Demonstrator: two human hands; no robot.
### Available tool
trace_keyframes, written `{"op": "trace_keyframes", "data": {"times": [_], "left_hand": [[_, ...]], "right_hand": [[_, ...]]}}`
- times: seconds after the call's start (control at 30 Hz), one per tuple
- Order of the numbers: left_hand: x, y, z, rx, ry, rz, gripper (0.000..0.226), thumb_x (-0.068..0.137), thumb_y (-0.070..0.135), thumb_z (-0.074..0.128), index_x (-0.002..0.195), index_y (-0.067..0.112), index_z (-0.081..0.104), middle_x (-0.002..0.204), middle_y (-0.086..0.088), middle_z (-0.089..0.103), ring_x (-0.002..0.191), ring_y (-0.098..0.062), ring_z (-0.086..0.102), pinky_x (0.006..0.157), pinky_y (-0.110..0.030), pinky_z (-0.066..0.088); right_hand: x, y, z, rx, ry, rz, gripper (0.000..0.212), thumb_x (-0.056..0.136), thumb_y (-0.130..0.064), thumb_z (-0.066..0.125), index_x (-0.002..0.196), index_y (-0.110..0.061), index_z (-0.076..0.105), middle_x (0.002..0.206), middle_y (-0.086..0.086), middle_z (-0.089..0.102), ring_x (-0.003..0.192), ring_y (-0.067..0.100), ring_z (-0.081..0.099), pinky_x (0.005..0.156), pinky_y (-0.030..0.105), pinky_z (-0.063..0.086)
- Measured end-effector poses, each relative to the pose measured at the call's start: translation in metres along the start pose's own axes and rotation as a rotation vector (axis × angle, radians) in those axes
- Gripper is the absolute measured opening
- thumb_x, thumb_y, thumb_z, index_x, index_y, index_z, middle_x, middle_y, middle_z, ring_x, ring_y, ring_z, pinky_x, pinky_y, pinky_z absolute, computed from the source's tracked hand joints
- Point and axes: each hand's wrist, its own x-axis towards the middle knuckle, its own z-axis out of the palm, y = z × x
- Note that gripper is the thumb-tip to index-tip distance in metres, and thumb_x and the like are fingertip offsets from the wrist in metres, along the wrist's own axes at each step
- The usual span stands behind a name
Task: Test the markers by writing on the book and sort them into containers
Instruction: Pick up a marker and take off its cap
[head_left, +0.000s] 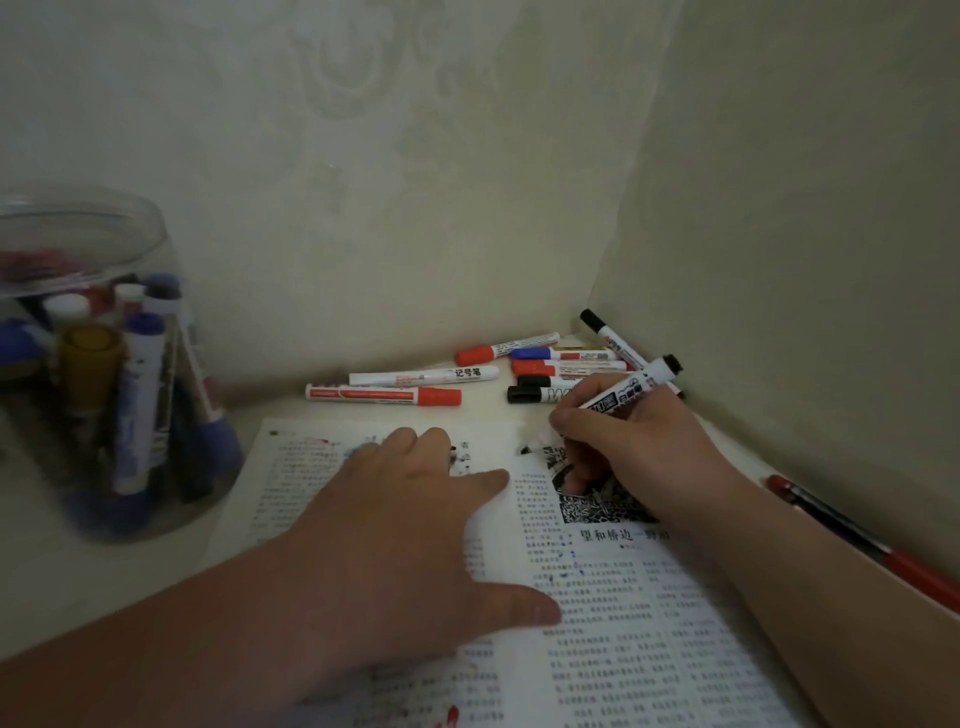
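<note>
From the head view, the right hand curls its fingers round a white marker over the top of the book's right page; the tip is hidden behind the fingers. The lower part of the book is cut off by the frame. The left hand lies flat with spread fingers, pressing the left page. A clear jar at far left is blurred, and the markers standing in it are too smeared to count. Behind the book lie at least seven loose markers, with red, blue and black caps, some overlapping. One red pen lies along the right wall. The pale tabletop sits in a corner between two cream walls with a faint pattern
</note>
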Motion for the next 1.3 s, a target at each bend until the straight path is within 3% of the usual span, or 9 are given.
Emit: {"op": "trace_keyframes", "data": {"times": [0.1, 0.17, 0.27, 0.43, 0.57, 0.8, 0.97, 1.2, 1.3], "left_hand": [[0.001, 0.001, -0.002, -0.01, -0.012, 0.0, 0.107, 0.052, 0.107, 0.028, 0.145, 0.056, 0.013, 0.12, 0.016, 0.03, 0.108, -0.009, 0.023, 0.103, -0.039, 0.029], [0.001, 0.001, -0.001, -0.022, -0.025, -0.007, 0.106, 0.053, 0.106, 0.03, 0.145, 0.055, 0.014, 0.124, 0.016, 0.031, 0.11, -0.009, 0.024, 0.104, -0.039, 0.029], [0.0, 0.001, 0.0, -0.032, -0.009, 0.004, 0.105, 0.053, 0.106, 0.031, 0.143, 0.054, 0.016, 0.121, 0.017, 0.03, 0.112, -0.009, 0.025, 0.103, -0.037, 0.03], [0.001, 0.001, 0.002, -0.008, 0.026, 0.006, 0.093, 0.068, 0.098, 0.018, 0.149, 0.052, 0.011, 0.131, 0.015, 0.032, 0.122, -0.01, 0.027, 0.111, -0.04, 0.027], [0.002, 0.002, 0.004, 0.001, 0.077, 0.011, 0.081, 0.077, 0.091, 0.024, 0.148, 0.05, 0.017, 0.128, 0.016, 0.035, 0.121, -0.009, 0.03, 0.111, -0.04, 0.028], [0.004, 0.001, 0.005, -0.048, 0.097, 0.005, 0.086, 0.072, 0.093, 0.031, 0.146, 0.05, 0.023, 0.129, 0.018, 0.036, 0.123, -0.006, 0.031, 0.112, -0.038, 0.029], [0.001, 0.004, 0.002, -0.049, 0.073, 0.014, 0.09, 0.065, 0.099, 0.031, 0.141, 0.052, 0.025, 0.124, 0.019, 0.036, 0.118, -0.006, 0.032, 0.11, -0.038, 0.03], [0.001, 0.003, 0.0, -0.048, 0.055, 0.021, 0.093, 0.062, 0.1, 0.032, 0.14, 0.051, 0.027, 0.121, 0.019, 0.037, 0.115, -0.006, 0.033, 0.109, -0.039, 0.03], [0.001, 0.003, 0.0, -0.052, 0.048, 0.019, 0.095, 0.058, 0.102, 0.032, 0.139, 0.052, 0.028, 0.12, 0.019, 0.037, 0.114, -0.006, 0.033, 0.107, -0.038, 0.031]], "right_hand": [[-0.003, -0.002, 0.003, 0.0, -0.036, -0.011, 0.005, 0.089, -0.006, 0.071, 0.09, -0.009, 0.075, 0.072, 0.018, 0.071, 0.064, 0.036, 0.071, 0.075, 0.054, 0.061], [-0.001, -0.001, 0.005, -0.062, -0.05, -0.026, 0.008, 0.087, -0.008, 0.074, 0.088, -0.015, 0.075, 0.069, 0.012, 0.071, 0.058, 0.032, 0.069, 0.065, 0.047, 0.06], [0.002, 0.001, 0.006, -0.173, -0.048, -0.027, 0.009, 0.086, -0.01, 0.072, 0.081, -0.016, 0.072, 0.057, 0.002, 0.066, 0.044, 0.019, 0.057, 0.048, 0.03, 0.046], [0.006, 0.002, 0.006, -0.201, -0.049, -0.022, 0.014, 0.087, -0.013, 0.072, 0.074, -0.017, 0.071, 0.054, -0.003, 0.064, 0.041, 0.008, 0.053, 0.045, 0.023, 0.042], [0.003, 0.0, 0.007, -0.244, -0.091, -0.043, 0.012, 0.089, -0.015, 0.071, 0.077, -0.015, 0.073, 0.062, 0.003, 0.069, 0.044, 0.008, 0.055, 0.045, 0.022, 0.044], [0.002, 0.001, 0.004, -0.201, -0.104, -0.027, 0.014, 0.087, -0.01, 0.072, 0.074, -0.013, 0.071, 0.06, 0.003, 0.067, 0.044, 0.01, 0.054, 0.044, 0.022, 0.042], [0.001, 0.0, 0.006, -0.23, -0.113, -0.048, 0.01, 0.086, -0.006, 0.073, 0.076, -0.008, 0.071, 0.057, -0.001, 0.065, 0.045, 0.002, 0.054, 0.046, 0.016, 0.041], [-0.007, -0.005, -0.003, -0.219, -0.299, -0.051, 0.011, 0.084, -0.008, 0.077, 0.074, -0.012, 0.075, 0.064, 0.005, 0.07, 0.058, 0.015, 0.063, 0.056, 0.026, 0.05], [-0.007, -0.007, -0.002, -0.287, -0.291, -0.071, 0.012, 0.083, -0.009, 0.077, 0.073, -0.015, 0.074, 0.065, 0.004, 0.071, 0.058, 0.015, 0.064, 0.057, 0.029, 0.051]]}}
